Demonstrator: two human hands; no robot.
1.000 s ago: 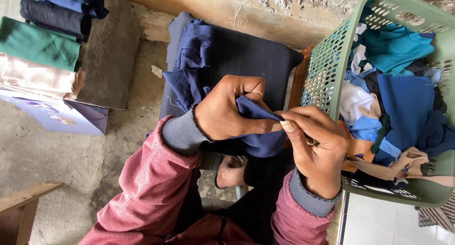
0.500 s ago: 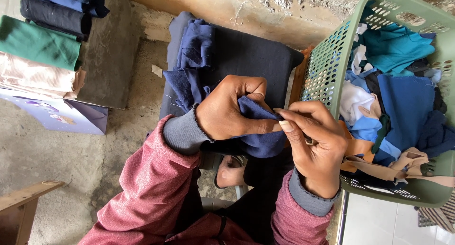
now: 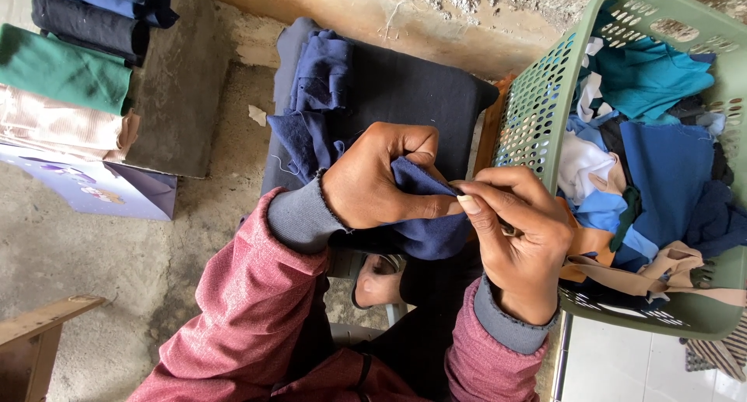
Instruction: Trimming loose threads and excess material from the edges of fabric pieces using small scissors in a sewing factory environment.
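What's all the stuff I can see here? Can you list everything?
navy fabric piece: one, dark blue, pinched between both hands
dark cushion: one, black, ahead of hands, blue scraps on it
perforated plastic basket: one, green, right, full of mixed cloth scraps
folded fabric stack: several, blue, black, green, beige, upper left
purple box: one, under the stack
wooden piece: one, lower left
left hand: gripping fabric
right hand: pinching fabric edge

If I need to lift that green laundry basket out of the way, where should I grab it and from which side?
Probably by the top rim of the green basket, on its near perforated wall, coming from above on the left. That edge is bare, while cloth scraps heap over the inside. The left hand and right hand pinch a navy cloth just beside it.
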